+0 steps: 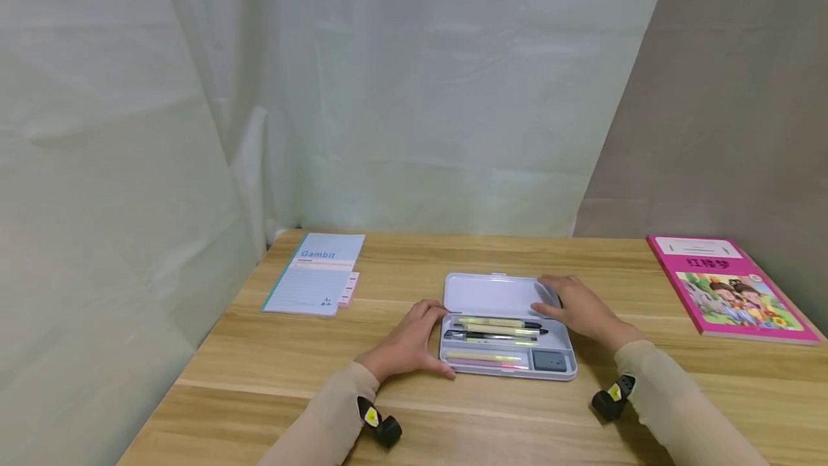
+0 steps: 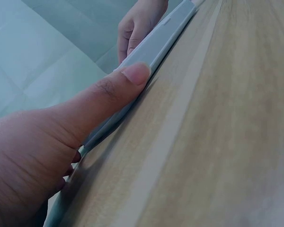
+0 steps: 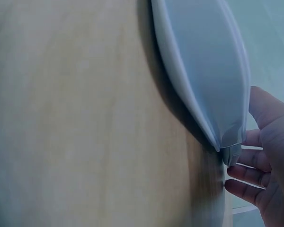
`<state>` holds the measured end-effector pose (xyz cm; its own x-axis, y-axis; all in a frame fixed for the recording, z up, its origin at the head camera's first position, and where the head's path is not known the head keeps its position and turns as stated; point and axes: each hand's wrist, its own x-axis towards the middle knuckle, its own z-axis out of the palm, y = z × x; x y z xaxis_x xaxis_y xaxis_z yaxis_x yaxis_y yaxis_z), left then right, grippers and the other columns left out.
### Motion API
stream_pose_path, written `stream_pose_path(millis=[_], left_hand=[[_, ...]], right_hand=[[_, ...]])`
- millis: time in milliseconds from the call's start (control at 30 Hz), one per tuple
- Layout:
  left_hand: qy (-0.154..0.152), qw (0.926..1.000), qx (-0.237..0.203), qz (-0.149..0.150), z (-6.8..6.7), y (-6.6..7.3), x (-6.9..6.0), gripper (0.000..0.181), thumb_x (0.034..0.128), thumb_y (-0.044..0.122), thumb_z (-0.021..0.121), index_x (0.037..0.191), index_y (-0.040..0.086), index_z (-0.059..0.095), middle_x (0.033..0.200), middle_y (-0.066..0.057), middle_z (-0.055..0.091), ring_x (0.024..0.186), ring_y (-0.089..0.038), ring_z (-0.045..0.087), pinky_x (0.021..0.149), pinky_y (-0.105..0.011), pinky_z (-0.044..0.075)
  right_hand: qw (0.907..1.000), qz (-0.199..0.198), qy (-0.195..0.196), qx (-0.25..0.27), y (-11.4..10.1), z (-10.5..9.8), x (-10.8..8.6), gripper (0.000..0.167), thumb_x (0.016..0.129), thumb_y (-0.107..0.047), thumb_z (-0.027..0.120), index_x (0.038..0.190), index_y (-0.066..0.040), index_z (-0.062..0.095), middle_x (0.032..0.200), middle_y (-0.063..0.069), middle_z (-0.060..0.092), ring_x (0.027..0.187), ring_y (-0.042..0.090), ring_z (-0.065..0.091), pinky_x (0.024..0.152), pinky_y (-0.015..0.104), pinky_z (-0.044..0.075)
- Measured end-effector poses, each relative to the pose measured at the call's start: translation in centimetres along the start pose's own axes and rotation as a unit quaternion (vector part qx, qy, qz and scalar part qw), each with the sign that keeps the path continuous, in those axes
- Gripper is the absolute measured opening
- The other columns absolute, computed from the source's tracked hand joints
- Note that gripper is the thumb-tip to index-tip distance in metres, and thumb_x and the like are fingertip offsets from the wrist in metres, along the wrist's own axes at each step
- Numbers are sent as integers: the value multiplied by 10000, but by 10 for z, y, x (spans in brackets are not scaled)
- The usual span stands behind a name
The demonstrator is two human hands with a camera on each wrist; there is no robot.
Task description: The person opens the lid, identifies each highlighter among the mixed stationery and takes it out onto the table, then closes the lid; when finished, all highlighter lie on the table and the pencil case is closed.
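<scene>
A pale pencil case (image 1: 511, 374) lies open on the table, its lid (image 1: 494, 295) tipped back toward the far side. Inside are several pens (image 1: 498, 326), pale slim sticks (image 1: 486, 360) in the front compartment and a dark grey block (image 1: 549, 361), perhaps an eraser. My left hand (image 1: 414, 340) grips the case's left end, its thumb (image 2: 132, 75) along the front edge; the other fingers are mostly hidden in the left wrist view. At the lid's right edge, my right hand (image 1: 585, 308) holds on, thumb and fingers spread about the edge (image 3: 244, 90).
A light blue notebook (image 1: 317, 275) lies at the back left, a pink-tabbed piece (image 1: 350, 289) sticking out beneath it. A pink picture-covered book (image 1: 731, 290) is at the far right. Pale cloth (image 1: 440, 92) hangs behind the wooden table (image 1: 491, 423).
</scene>
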<state>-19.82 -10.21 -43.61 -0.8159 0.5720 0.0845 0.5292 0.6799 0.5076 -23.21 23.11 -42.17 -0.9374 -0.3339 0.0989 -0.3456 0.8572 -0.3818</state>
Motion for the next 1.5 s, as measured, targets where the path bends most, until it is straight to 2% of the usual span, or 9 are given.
stream_pose_path(millis=[133,367,733,867,1033,1133,1300,1400,1500], left_hand=[[-10,10000,57,31,1,0,1,969,584,551,861,1342,103,456,1410,-79,409,1323,-229,387,1149,-421,373],[101,9987,419,277,-1,-3,7,1013,571,584,850,1348,70,452,1382,-102,438,1293,-248,427,1136,-420,390],[172,9945,1004,256,-1,-4,2,1068,539,661,820,1354,62,478,1343,-90,490,1256,-246,465,1142,-397,375],[259,9915,1237,315,-2,-3,-1,1078,533,681,809,1352,60,485,1333,-92,508,1236,-246,489,1123,-411,390],[451,9878,1440,392,-6,1,-3,1061,516,692,802,1322,66,512,1294,-82,528,1198,-236,513,1095,-416,418],[558,9850,1558,498,-9,3,-3,1076,518,690,799,1333,56,499,1322,-100,507,1235,-258,489,1120,-429,395],[726,9767,1830,852,-10,4,-1,1143,516,695,791,1388,39,454,1413,-142,443,1345,-306,398,1169,-465,328],[722,9713,2044,983,-9,5,0,1142,529,729,761,1394,49,455,1448,-134,427,1382,-310,361,1185,-463,304],[556,9689,2196,997,-7,7,2,1132,568,767,713,1407,55,446,1479,-109,410,1410,-298,329,1206,-449,270]], right_hand=[[10000,0,9,25,2,0,-1,631,896,-393,649,1345,28,511,1360,238,538,1238,434,493,1049,598,411],[9995,-200,229,-63,-2,-8,-2,625,898,-378,650,1344,36,508,1369,272,510,1256,471,459,1063,624,377],[9981,-370,401,-287,-7,-10,-6,608,884,-375,669,1366,-41,512,1443,251,438,1299,457,424,1080,622,366],[9970,-502,506,-302,-9,-12,-6,590,886,-363,668,1359,-42,520,1447,250,433,1303,455,423,1084,620,362],[9969,-478,527,-332,-12,-16,-9,603,893,-359,659,1386,-54,494,1473,244,403,1323,454,404,1101,618,344],[9975,-364,544,-261,-15,-20,-13,611,891,-351,663,1398,-61,480,1488,241,378,1335,460,383,1100,629,335],[9974,-250,669,-124,-18,-25,-22,602,884,-327,676,1396,-74,486,1492,230,372,1339,462,373,1088,644,338],[9967,-237,767,-85,-18,-26,-29,595,886,-319,679,1396,-79,487,1486,225,384,1339,452,377,1089,640,341],[9957,-250,892,-46,-19,-26,-37,582,882,-308,685,1384,-79,501,1460,217,423,1326,438,398,1086,634,350]])
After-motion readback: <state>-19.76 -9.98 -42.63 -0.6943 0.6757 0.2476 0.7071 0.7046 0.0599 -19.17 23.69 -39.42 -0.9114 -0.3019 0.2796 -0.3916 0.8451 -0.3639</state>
